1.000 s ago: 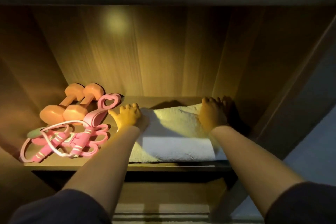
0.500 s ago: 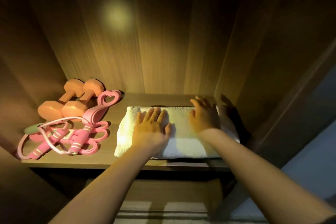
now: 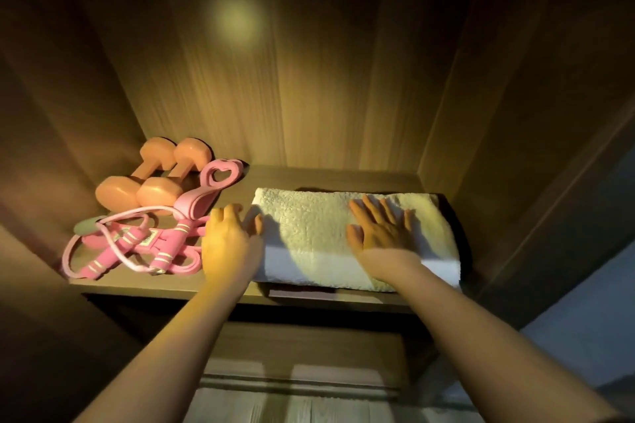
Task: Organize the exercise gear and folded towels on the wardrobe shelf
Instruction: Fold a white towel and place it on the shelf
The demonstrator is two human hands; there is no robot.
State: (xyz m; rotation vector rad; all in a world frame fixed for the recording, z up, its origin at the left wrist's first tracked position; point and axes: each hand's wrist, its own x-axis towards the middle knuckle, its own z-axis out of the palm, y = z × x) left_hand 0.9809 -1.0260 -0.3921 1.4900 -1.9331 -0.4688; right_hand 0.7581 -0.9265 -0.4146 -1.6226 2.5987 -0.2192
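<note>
At the shelf's (image 3: 165, 287) left rear, two orange dumbbells (image 3: 156, 191) lie side by side, touching. In front of them lies a pink rope (image 3: 171, 244) with striped handles, tangled with a pink heart-ended band (image 3: 206, 196). The left hand (image 3: 228, 240) sits between this gear and the towel (image 3: 309, 233); its fingers are relaxed and loosely extended, gripping nothing, and its thumb touches the towel's left end. The folded cream towel lies flat on the shelf's right half, near the right wall. The right hand (image 3: 381, 233) rests palm down on the towel's top, right of centre, fingers straight and spread, pointing toward the back panel.
</note>
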